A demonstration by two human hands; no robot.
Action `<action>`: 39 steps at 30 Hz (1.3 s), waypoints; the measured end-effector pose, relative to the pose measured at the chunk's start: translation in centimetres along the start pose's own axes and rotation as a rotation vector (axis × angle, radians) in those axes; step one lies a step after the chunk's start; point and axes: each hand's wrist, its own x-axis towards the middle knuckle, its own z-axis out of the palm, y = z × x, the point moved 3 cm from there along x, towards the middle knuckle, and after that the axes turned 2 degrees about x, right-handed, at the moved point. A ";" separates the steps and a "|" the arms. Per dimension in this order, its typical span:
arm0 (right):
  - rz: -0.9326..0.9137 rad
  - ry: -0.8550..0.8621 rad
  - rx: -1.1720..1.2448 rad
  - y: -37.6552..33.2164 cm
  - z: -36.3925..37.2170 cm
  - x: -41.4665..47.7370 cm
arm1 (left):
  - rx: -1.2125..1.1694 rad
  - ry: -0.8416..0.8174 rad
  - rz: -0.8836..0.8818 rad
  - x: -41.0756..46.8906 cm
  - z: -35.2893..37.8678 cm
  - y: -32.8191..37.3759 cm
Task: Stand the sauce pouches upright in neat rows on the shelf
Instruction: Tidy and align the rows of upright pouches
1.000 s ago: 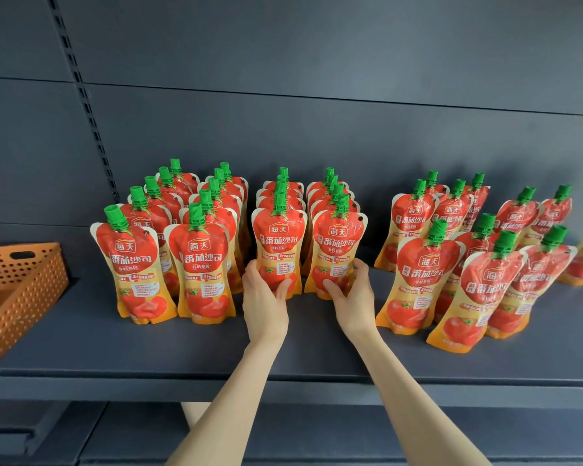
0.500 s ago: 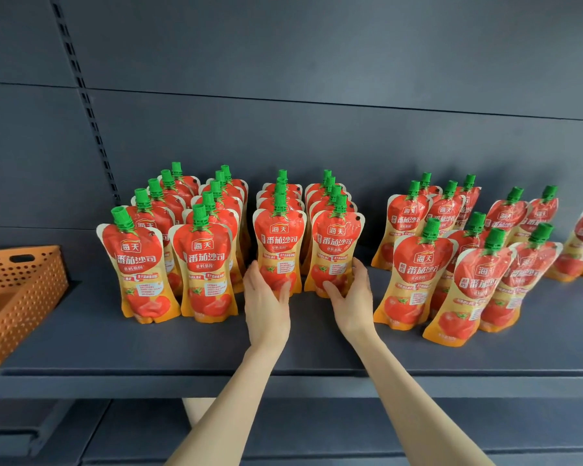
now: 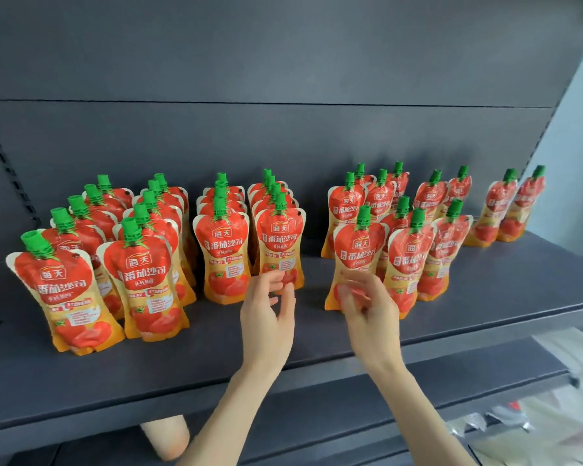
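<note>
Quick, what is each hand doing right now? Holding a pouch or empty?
Left hand: open, holding nothing, just in front of the middle pouches.
Right hand: open and blurred, at a front pouch; grip cannot be told.

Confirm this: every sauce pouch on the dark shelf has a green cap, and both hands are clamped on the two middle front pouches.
Not quite. The head view shows green caps throughout, but the left hand and right hand are open in front of the sauce pouches on the shelf, clamped on none.
</note>
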 end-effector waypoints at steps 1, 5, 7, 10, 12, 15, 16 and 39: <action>-0.022 0.041 -0.013 -0.1 -1.4 0.2 | -0.034 -0.021 0.020 0.4 0.8 0.9; -0.101 0.191 -0.053 -0.7 -6.3 2.0 | -0.084 -0.084 0.078 2.1 4.4 4.5; -0.160 0.235 -0.114 -0.9 -8.0 3.2 | -0.065 -0.085 0.071 3.0 6.1 5.6; -0.219 0.194 -0.189 -0.8 -9.8 5.4 | -0.084 -0.076 0.006 3.7 8.5 6.5; -0.173 0.106 -0.183 -0.2 -10.3 6.7 | -0.146 -0.069 -0.053 3.7 9.5 6.4; -0.157 -0.008 -0.229 0.8 -10.8 8.0 | -0.240 -0.035 -0.117 2.8 10.9 6.1; -0.168 -0.028 -0.252 1.1 -11.1 8.3 | -0.269 -0.014 -0.133 2.5 11.2 5.8; -0.090 -0.322 0.240 -2.0 -1.3 7.8 | -0.304 0.296 -0.233 -0.3 -0.9 3.2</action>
